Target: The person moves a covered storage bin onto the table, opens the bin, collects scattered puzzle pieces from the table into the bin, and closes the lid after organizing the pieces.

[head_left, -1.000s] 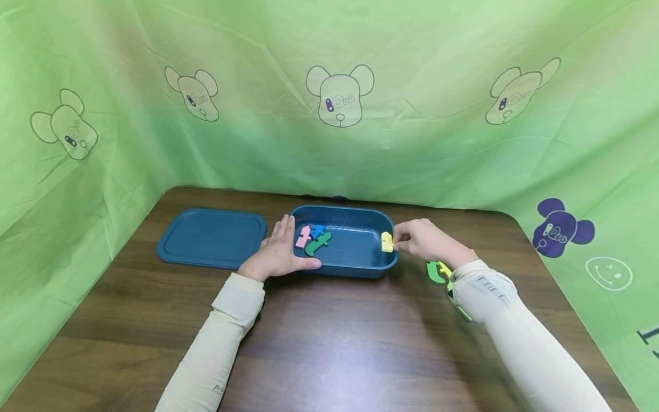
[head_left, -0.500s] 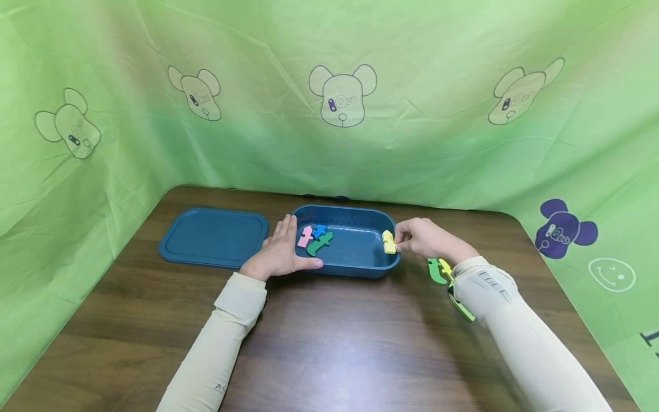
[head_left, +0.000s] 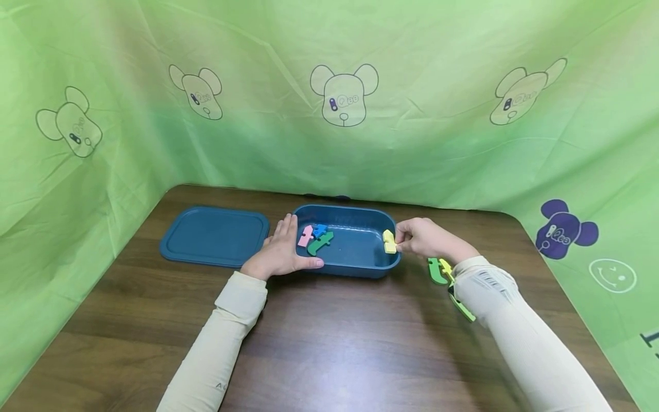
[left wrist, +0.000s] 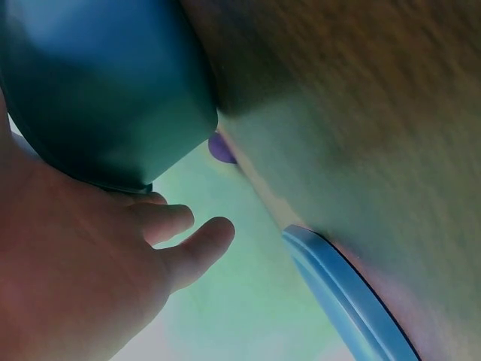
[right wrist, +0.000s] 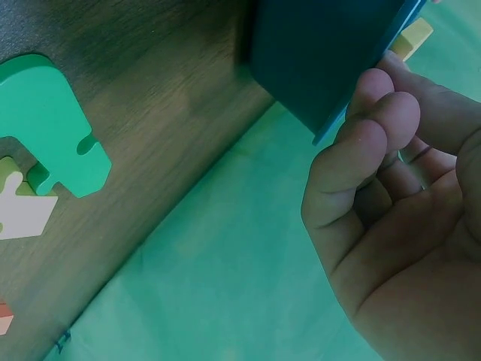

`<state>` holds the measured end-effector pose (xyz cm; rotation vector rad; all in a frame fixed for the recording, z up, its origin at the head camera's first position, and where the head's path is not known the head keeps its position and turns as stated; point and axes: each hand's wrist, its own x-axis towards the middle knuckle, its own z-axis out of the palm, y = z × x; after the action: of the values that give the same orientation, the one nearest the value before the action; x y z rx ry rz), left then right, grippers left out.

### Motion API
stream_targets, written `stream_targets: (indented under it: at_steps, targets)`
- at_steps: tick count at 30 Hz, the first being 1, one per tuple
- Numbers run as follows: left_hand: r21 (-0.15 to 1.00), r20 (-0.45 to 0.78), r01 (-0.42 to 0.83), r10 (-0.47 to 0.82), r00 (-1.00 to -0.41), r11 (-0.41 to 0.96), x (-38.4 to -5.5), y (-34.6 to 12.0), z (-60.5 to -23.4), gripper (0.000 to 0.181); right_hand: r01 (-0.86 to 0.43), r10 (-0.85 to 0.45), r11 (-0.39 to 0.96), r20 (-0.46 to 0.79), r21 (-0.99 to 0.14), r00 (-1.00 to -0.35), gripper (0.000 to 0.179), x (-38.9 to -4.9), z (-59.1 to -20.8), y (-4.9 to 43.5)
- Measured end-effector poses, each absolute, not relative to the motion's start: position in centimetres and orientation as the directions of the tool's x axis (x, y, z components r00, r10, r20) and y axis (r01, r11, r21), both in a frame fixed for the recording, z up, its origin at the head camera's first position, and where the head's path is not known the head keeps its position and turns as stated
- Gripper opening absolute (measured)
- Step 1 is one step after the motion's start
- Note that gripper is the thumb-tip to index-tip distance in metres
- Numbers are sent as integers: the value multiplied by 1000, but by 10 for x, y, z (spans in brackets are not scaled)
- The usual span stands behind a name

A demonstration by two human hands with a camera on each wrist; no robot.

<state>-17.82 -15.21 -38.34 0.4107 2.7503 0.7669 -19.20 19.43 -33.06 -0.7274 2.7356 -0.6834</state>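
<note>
A deep blue plastic container (head_left: 360, 266) stands on the table. My left hand (head_left: 280, 252) lies along its left end, fingers stretched at the far side and thumb over the near rim. At the right end, my right hand (head_left: 422, 237) pinches a yellow puzzle piece (head_left: 389, 242) just inside the rim; the right wrist view shows only a bit of that piece past the fingertips. Inside, at the left, lie a pink piece (head_left: 306, 235), a blue piece (head_left: 320, 230) and a dark green piece (head_left: 320, 244).
The blue lid (head_left: 213, 236) lies flat left of the container. Right of it, partly under my right sleeve, are a green puzzle piece (head_left: 437, 272), a yellow one (head_left: 445, 268) and others. A green printed curtain (head_left: 268, 137) hangs behind the wooden table (head_left: 329, 343).
The yellow piece in my right hand has tilted slightly and sits about where it was. My left hand stays on the container. The whole view has shifted a little.
</note>
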Motion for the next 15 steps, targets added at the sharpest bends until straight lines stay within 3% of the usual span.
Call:
stream_targets:
  at_steps: [15]
  targets:
    - [533, -164, 210, 344, -925, 819, -177, -153, -382, 131, -445, -526, 779, -74, -443, -847, 19, -196, -333, 194]
